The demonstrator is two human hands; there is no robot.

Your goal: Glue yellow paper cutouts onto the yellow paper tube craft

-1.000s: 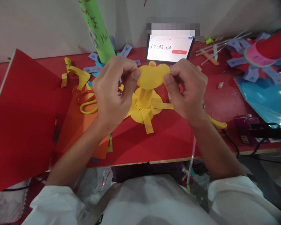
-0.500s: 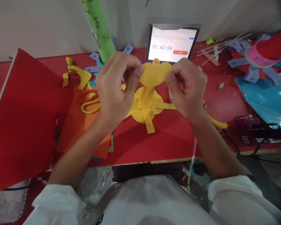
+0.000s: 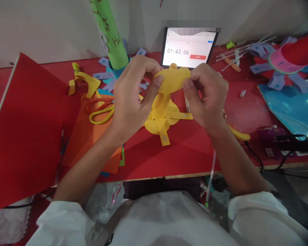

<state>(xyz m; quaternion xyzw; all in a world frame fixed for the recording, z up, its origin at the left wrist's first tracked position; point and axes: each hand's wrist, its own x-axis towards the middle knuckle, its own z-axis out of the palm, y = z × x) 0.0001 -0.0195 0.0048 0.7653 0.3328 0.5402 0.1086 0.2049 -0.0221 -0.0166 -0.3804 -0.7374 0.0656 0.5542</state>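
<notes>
A curved yellow foam-like sheet piece [image 3: 175,79] is held up in front of me by its two ends. My left hand [image 3: 137,97] pinches its left end between thumb and fingers. At the right end, my right hand [image 3: 206,95] pinches it the same way. Just behind and below stands a yellow tube [image 3: 162,104] on a petal-shaped yellow base, its upper part partly hidden by the held piece. Yellow strips [image 3: 163,132] spread from the tube's foot over the base and onto the red table.
Scissors [image 3: 102,114] lie on orange sheets [image 3: 89,136] at the left, near yellow scraps [image 3: 88,82]. A green tube [image 3: 113,41] and a tablet with a timer [image 3: 187,51] stand behind. A red board [image 3: 28,136] rises left; a blue sheet [image 3: 290,109] lies right.
My left hand has moved slightly right, towards my right hand. The yellow piece between them is bent more, and more of the scissors shows.
</notes>
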